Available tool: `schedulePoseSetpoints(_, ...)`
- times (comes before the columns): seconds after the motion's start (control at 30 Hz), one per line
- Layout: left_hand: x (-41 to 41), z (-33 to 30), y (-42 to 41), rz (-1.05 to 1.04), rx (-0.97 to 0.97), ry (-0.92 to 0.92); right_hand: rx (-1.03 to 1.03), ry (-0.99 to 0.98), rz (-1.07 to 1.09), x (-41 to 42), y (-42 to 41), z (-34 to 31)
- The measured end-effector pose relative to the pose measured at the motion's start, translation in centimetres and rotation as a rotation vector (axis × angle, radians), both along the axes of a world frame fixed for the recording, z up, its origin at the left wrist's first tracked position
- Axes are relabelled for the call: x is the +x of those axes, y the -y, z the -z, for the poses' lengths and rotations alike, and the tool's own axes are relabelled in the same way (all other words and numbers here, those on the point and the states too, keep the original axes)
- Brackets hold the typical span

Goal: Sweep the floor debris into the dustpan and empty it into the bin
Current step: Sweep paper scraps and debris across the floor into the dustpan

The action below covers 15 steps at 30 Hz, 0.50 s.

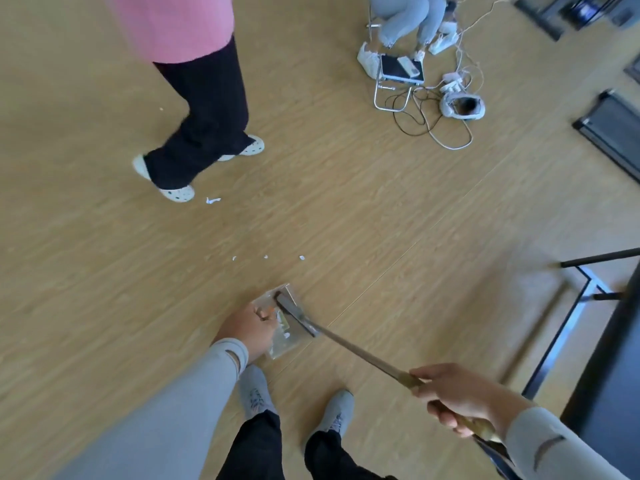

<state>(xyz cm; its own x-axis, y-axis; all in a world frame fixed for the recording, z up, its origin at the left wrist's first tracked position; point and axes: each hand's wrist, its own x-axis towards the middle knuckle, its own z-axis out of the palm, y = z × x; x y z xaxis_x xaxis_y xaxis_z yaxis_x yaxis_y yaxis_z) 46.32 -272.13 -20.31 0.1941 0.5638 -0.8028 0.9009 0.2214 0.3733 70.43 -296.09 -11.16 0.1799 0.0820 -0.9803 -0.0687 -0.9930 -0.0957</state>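
Head view looks down on a wooden floor (346, 209). Left arm reaches down and forward, its hand (250, 330) at floor level, fingers curled on the edge of a clear dustpan (284, 332) lying flat just ahead of the person's shoes. Right arm is bent at the lower right, its hand (453, 398) clenched round the broom handle (367, 358), which slants down-left so the broom head (294, 315) rests over the pan. White paper scraps (266, 257) lie on the floor beyond the pan, apart from it.

Four paper scraps (213, 200), two hands (250, 329)
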Motion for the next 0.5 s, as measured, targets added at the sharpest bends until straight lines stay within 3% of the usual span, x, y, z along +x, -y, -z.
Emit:
schedulePoseSetpoints(0.2, -5.5, -1.1, -2.5, -0.085, 0.065, 0.007, 0.105, 0.121, -0.093, -0.7, -3.4, -1.9)
schedulePoseSetpoints(0.5, -7.4, 1.0, -5.5, -0.131, 0.112, -0.048, 0.136, 0.321, -0.121, -0.7, -14.6, 4.2)
